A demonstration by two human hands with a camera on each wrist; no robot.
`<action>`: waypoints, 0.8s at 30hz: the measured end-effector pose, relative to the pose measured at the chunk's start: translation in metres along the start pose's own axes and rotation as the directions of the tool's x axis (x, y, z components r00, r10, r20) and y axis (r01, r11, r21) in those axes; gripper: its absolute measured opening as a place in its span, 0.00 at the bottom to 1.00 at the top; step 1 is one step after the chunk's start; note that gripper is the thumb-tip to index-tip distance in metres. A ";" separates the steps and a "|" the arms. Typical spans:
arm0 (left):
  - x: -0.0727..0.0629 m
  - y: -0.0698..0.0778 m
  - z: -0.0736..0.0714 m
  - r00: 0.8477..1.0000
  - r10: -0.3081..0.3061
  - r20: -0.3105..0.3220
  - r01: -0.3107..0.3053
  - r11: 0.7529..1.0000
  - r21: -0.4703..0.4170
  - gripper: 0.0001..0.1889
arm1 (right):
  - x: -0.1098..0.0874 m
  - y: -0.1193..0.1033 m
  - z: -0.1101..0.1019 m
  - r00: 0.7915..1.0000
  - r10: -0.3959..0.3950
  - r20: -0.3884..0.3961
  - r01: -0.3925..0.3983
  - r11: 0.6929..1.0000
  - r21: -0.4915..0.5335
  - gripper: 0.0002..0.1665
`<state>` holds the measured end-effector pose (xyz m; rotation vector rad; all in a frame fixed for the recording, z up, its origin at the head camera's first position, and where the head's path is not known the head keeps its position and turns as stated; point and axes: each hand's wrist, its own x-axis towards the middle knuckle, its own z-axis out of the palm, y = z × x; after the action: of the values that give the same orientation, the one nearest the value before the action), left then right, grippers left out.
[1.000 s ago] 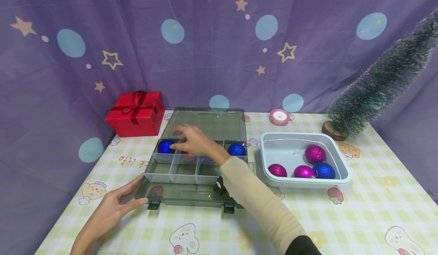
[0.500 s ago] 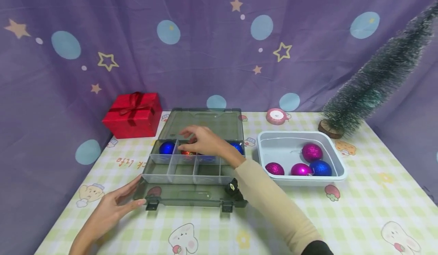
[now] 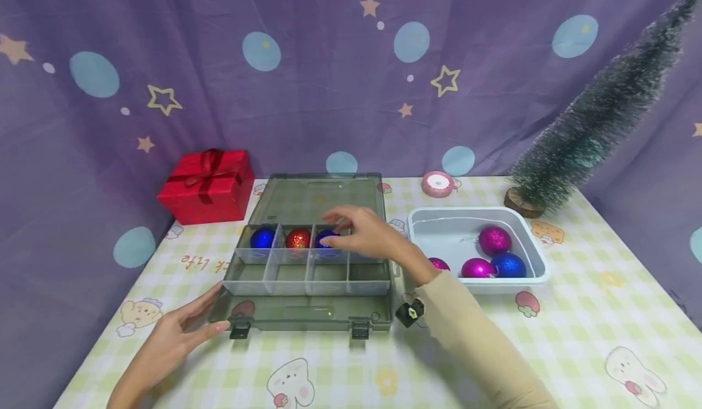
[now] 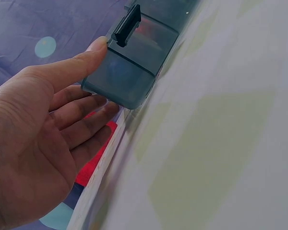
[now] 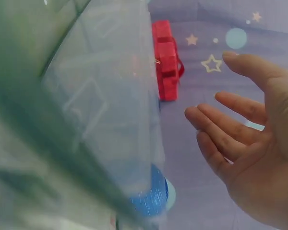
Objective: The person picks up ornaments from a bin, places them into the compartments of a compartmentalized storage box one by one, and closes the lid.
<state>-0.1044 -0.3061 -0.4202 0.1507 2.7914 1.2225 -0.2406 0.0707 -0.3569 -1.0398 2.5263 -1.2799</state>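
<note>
At its front left corner, my left hand [image 3: 174, 331] holds a smoky grey compartment box [image 3: 307, 306], thumb on the front face and fingers along the side. The box's lid [image 3: 315, 199] lies back. In its back row sit a shiny blue ball ornament [image 3: 262, 238], a red ball ornament [image 3: 298, 239] and another blue ball ornament [image 3: 323, 239], one per compartment. My right hand [image 3: 366, 235] is over the row's right end, thumb and fingers spread apart and holding nothing in the right wrist view. It overlaps the third ball and hides the last compartment.
A white tub [image 3: 477, 281] on the right holds magenta ball ornaments [image 3: 495, 240] and a blue one [image 3: 509, 265]. Behind stand a red gift box [image 3: 208, 189], a ribbon roll [image 3: 439, 184] and a small frosted tree [image 3: 592, 135]. A black tag-like item [image 3: 410, 312] hangs by my right sleeve.
My right hand has moved rightward along the back row, from the first blue ball past the red one, uncovering both. The left hand keeps its place at the box corner.
</note>
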 end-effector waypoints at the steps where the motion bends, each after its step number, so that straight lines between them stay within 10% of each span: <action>1: -0.001 0.000 0.000 1.000 0.001 -0.001 -0.001 1.000 -0.003 0.41 | -0.004 0.000 -0.003 1.000 0.004 -0.003 -0.004 1.000 0.005 0.31; 24: -0.002 -0.001 0.000 0.999 0.047 -0.025 -0.047 0.999 -0.003 0.39 | -0.112 0.043 -0.069 0.971 0.095 -0.219 -0.102 0.994 -0.024 0.25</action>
<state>-0.1027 -0.3075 -0.4208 0.2029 2.8226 1.2477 -0.2061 0.2046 -0.3664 -0.8075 2.7300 -1.3964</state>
